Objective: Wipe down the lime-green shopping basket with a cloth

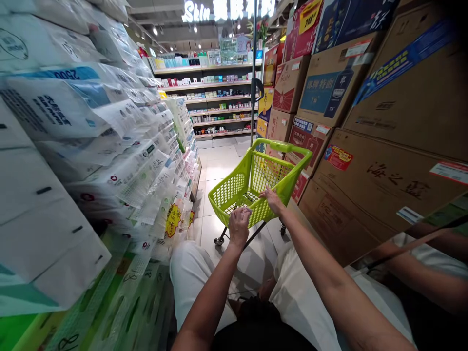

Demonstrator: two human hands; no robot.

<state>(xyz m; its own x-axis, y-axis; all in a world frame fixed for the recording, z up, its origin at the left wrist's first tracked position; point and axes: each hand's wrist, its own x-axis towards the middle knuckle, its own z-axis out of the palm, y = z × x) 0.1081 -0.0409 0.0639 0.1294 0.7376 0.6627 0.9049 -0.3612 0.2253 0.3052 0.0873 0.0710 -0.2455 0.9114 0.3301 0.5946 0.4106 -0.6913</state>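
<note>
A lime-green plastic shopping cart (227, 189) with a lattice basket stands in the aisle in front of my knees, its near end toward me. My left hand (239, 222) is closed at the basket's near rim, fingers curled over it. Farther right on that rim, my right hand (273, 201) has its fingers hooked over the edge. The part of the basket that I see into shows only its lattice floor. Dark metal legs and small wheels (219, 241) show beneath the basket.
Plastic-wrapped tissue packs (120, 170) rise in a tall stack on the left. Stacked cardboard cartons (387, 180) line the right side. A dark upright pole (253, 73) stands behind the cart. Shelves of small boxed goods (219, 97) fill the far end, beyond the tiled floor (215, 163).
</note>
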